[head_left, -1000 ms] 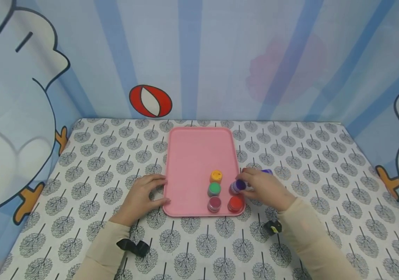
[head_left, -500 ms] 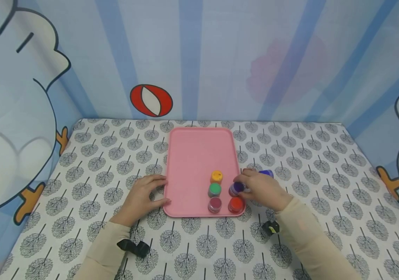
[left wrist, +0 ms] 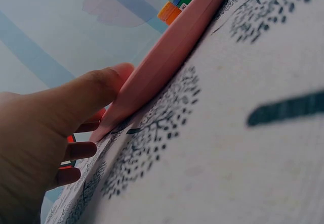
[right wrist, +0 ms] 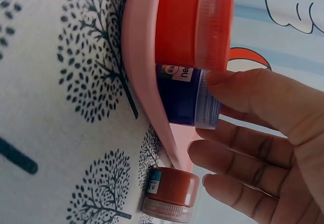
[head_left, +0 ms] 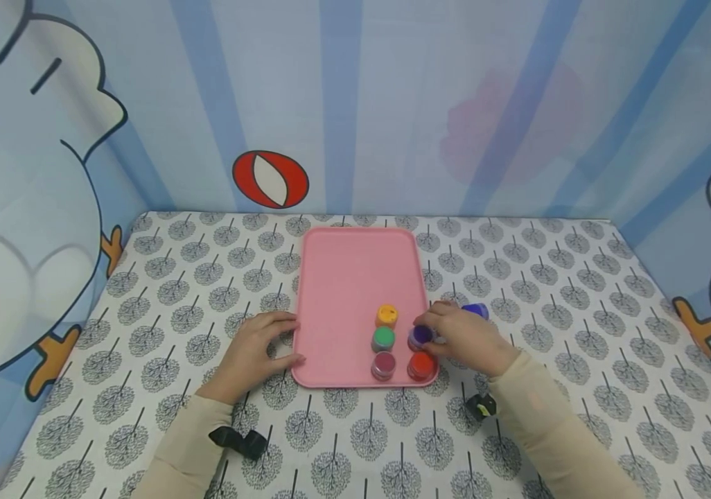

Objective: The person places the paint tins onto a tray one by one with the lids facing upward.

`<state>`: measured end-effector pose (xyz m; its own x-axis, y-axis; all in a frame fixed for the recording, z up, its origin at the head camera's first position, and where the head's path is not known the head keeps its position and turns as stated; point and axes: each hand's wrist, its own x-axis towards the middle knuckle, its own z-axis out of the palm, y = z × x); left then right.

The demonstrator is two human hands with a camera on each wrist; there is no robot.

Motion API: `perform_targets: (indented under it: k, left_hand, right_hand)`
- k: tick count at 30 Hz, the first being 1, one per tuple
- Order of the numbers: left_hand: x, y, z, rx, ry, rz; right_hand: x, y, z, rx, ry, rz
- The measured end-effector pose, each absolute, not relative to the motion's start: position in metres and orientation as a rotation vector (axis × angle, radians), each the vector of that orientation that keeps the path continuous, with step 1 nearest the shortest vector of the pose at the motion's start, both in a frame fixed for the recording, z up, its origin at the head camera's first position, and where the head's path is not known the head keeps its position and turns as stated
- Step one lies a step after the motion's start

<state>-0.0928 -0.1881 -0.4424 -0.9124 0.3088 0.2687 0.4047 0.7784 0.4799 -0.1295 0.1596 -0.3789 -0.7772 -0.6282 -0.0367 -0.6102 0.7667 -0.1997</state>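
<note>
My right hand (head_left: pixel 464 338) pinches a purple paint jar (right wrist: pixel 180 95) by its clear lid, between thumb and index finger. That jar stands upright inside the right edge of a pink tray (head_left: pixel 349 270), just behind a red jar (head_left: pixel 420 366). A dark pink jar (head_left: pixel 383 365), a green jar (head_left: pixel 383 338) and a yellow jar (head_left: pixel 387 314) form a column to its left. My left hand (head_left: pixel 252 357) rests against the tray's left rim, its thumb (left wrist: pixel 119 75) touching the edge and its fingers loosely spread.
A blue jar (head_left: pixel 475 310) lies on the cloth beyond my right hand. Beside the tray, a reddish-brown jar (right wrist: pixel 174 188) shows in the right wrist view. The tree-print cloth (head_left: pixel 193 291) covers the table, which ends at a cartoon curtain (head_left: pixel 393 104).
The purple jar has gone from slightly tilted to upright in the tray, shifting slightly left and toward the front with my right hand. My left hand has stayed at the rim.
</note>
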Motion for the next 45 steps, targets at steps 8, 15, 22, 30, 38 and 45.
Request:
perform_targets:
  k: [8, 15, 22, 30, 38, 45]
  left_hand:
    - [-0.093, -0.189, -0.444, -0.572, -2.798, -0.8]
    - [-0.094, -0.189, -0.446, -0.572, -2.78, -0.799]
    - [-0.093, -0.19, -0.446, -0.566, -2.768, -0.797]
    - [-0.094, -0.191, -0.447, -0.582, -2.758, -0.786]
    - [-0.095, -0.191, -0.448, -0.583, -2.756, -0.798]
    - [-0.095, -0.191, -0.448, -0.569, -2.762, -0.807]
  right_hand:
    - [-0.13, 0.159, -0.381, -1.028, 2.863, -0.271]
    - [-0.131, 0.16, -0.383, -1.018, 2.877, -0.28]
    - [-0.129, 0.161, -0.381, -0.979, 2.902, -0.327]
    - [-0.132, 0.169, -0.384, -0.962, 2.937, -0.405]
    - [-0.137, 0.18, -0.386, -0.975, 3.016, -0.515]
    - [-0.143, 0.187, -0.386, -0.96, 3.043, -0.604]
